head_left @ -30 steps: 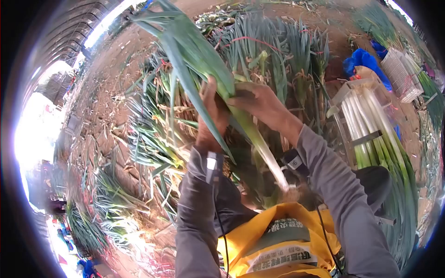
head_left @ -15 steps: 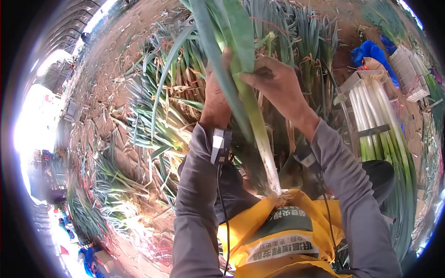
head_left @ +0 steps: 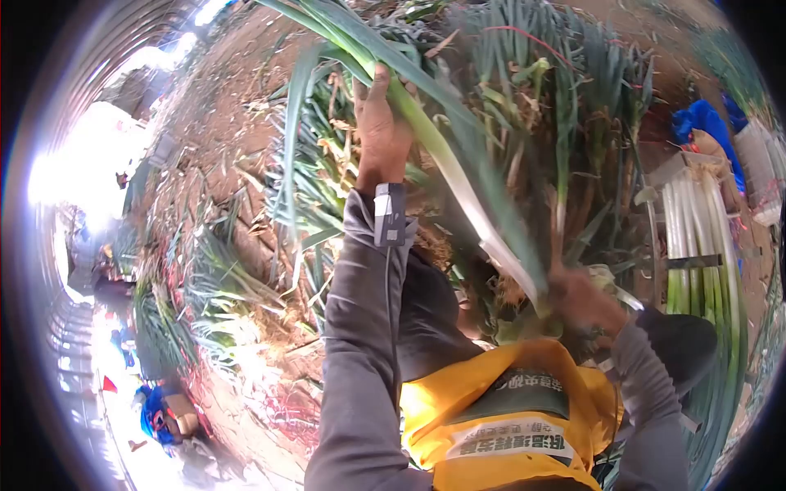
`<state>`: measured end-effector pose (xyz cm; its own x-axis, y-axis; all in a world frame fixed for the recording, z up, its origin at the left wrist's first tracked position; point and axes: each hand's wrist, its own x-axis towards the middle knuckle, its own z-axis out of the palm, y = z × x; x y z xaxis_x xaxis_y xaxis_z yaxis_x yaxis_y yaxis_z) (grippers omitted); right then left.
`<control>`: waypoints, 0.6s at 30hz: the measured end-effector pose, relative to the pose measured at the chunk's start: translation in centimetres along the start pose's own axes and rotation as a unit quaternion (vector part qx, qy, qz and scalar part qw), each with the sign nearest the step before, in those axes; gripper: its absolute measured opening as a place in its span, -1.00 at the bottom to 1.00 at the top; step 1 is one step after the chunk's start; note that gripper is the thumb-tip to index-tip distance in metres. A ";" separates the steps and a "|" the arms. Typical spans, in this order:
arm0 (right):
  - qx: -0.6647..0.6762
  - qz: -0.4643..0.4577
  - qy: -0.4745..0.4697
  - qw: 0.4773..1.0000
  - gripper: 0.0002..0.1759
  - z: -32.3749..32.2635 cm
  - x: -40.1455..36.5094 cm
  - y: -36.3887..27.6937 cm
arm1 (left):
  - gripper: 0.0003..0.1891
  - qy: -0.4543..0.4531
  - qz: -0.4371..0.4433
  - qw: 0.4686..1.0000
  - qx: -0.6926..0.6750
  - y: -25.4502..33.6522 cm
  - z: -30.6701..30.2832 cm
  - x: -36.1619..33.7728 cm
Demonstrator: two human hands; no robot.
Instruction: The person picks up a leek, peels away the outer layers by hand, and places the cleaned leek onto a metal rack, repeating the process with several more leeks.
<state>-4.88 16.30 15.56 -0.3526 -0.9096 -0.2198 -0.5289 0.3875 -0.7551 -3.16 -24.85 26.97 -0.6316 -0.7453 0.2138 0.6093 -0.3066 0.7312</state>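
Note:
My left hand point(head_left: 381, 135) is closed around the green upper stem of a long leek point(head_left: 458, 184), thumb lying along it. The leek slants down to the right, its pale lower end near my lap. One long, blurred leaf point(head_left: 499, 192) runs down beside the white shank toward my right hand point(head_left: 585, 303). That hand is low, close to the root end, and smeared by motion; its fingers cannot be made out. A yellow apron with printed lettering point(head_left: 508, 409) covers my lap just below.
Untrimmed leeks point(head_left: 565, 106) stand bunched in front, and more piles point(head_left: 221, 286) lie on the dirt floor at left. On the right, clean white leeks point(head_left: 696, 221) rest bound with a dark band in a holder. Behind it is a blue bag point(head_left: 700, 123).
My right hand has left the leek's upper part and moved down and right to the root end. The leek has tilted, its lower end swinging right. My left hand keeps its hold.

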 end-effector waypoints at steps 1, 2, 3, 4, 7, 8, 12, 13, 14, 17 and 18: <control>-0.029 0.012 -0.062 0.998 -0.66 3.7 -1.1 4.1 | -0.71 -0.014 0.029 0.999 0.013 0.4 -0.4 -0.1; -0.060 0.022 -0.122 0.991 -0.63 6.3 -1.6 6.7 | -0.70 0.003 0.041 0.998 0.053 0.9 -0.9 -0.1; -0.060 0.008 -0.121 0.991 -0.63 6.4 -1.1 6.6 | -0.64 0.001 0.057 0.996 0.067 1.4 -0.9 -0.5; -0.161 0.083 -0.189 0.965 -0.62 6.0 -0.4 6.2 | -0.56 0.000 0.073 0.994 0.082 1.8 -1.3 -0.7; -0.113 0.029 -0.068 0.991 -0.64 0.9 1.2 -0.6 | -0.26 -0.060 0.216 0.880 0.418 1.4 -4.1 -1.3; -0.008 -0.025 0.050 0.998 -0.67 0.8 3.6 -1.2 | -0.30 -0.038 0.171 0.935 0.307 1.4 -3.2 -1.2; 0.148 -0.097 0.210 0.962 -0.75 -3.4 11.6 -9.3 | -0.42 0.089 0.031 0.995 -0.030 1.7 1.8 -2.1; 0.192 -0.100 0.200 0.956 -0.75 -3.7 13.1 -10.6 | -0.44 0.106 0.023 0.993 -0.044 1.6 2.9 -2.6; 0.200 -0.089 0.202 0.955 -0.75 -3.9 14.3 -11.5 | -0.71 0.110 0.023 0.991 -0.068 2.0 4.5 -3.3; 0.178 -0.074 0.204 0.960 -0.74 -3.9 15.9 -12.0 | -0.73 0.036 0.067 0.996 -0.055 -0.4 2.3 -1.8; 0.149 -0.064 0.210 0.964 -0.73 -4.0 16.0 -11.9 | -0.73 0.047 0.059 0.995 -0.061 -0.5 2.3 -1.6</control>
<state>-7.28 -2.23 23.50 -0.6136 -0.7821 0.1089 -0.3648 0.1584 -0.9175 -3.58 -22.16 27.71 -0.5072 -0.8312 0.2279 0.7344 -0.2784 0.6189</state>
